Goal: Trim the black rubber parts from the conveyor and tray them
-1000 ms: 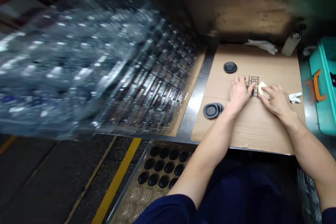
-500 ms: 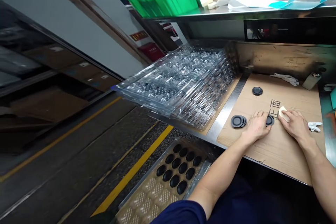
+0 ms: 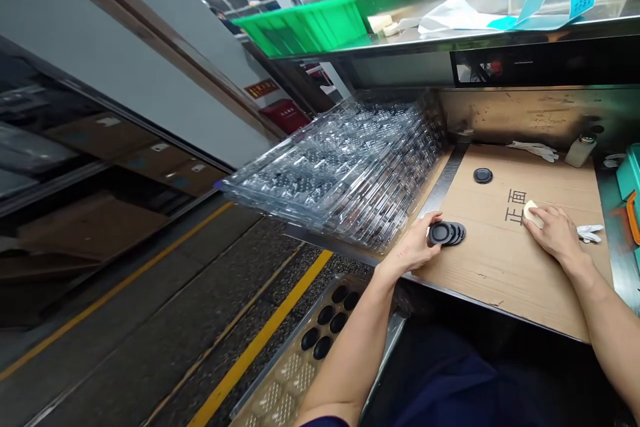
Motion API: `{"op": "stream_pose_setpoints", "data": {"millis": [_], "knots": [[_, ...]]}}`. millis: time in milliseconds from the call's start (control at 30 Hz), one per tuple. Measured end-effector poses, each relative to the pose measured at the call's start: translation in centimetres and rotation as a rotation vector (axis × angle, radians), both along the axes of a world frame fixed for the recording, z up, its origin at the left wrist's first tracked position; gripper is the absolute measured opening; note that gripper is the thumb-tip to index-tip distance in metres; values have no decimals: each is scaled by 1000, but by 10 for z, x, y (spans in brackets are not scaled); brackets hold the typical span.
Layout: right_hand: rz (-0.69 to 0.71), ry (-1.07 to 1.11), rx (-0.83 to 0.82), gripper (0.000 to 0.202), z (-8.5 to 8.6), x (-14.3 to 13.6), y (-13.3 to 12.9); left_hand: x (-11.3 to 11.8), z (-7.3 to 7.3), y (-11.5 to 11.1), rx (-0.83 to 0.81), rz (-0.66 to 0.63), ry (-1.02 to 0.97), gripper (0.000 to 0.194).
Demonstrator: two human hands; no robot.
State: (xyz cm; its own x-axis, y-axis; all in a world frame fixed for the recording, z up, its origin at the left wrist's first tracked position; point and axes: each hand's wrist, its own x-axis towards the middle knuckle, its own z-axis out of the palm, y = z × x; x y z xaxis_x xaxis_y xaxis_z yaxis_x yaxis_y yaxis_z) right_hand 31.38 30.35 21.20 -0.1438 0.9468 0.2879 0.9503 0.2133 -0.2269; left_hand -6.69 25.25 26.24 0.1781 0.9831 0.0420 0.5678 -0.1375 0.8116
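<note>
My left hand [image 3: 417, 243] is at the left of the cardboard sheet [image 3: 480, 267], thumb and fingers closed round the left end of an overlapping row of black round discs [image 3: 442, 233]. My right hand [image 3: 555, 230] holds a cream-coloured pad [image 3: 533, 213] against the cardboard, beside the black printed characters. Another black disc [image 3: 483, 175] lies alone farther back on the cardboard. Below the bench edge, at my left forearm, a tray [image 3: 270, 392] carries several black round pieces in its pockets.
Clear plastic trays [image 3: 320, 167] are stacked left of the cardboard. White gloves [image 3: 535, 149] and a bottle [image 3: 581, 149] stand at the back. A green bin [image 3: 310, 27] is on the shelf above. At the right edge is a teal box [image 3: 628, 177].
My left hand has moved left from the disc near the characters to the overlapping discs, and that spot now shows bare cardboard. My right hand still holds the pad. The view has shifted slightly.
</note>
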Motion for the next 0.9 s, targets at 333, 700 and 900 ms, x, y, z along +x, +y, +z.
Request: {"op": "stream_pose_setpoints", "data": {"millis": [333, 700, 900], "knots": [[-1, -18, -35, 36, 1, 1, 2, 11, -9, 20, 23, -193, 340, 87], [10, -7, -72, 36, 1, -4, -2, 26, -19, 34, 18, -269, 356, 79], [-35, 62, 37, 45, 43, -24, -25, 19, -5, 13, -28, -201, 222, 75]]}}
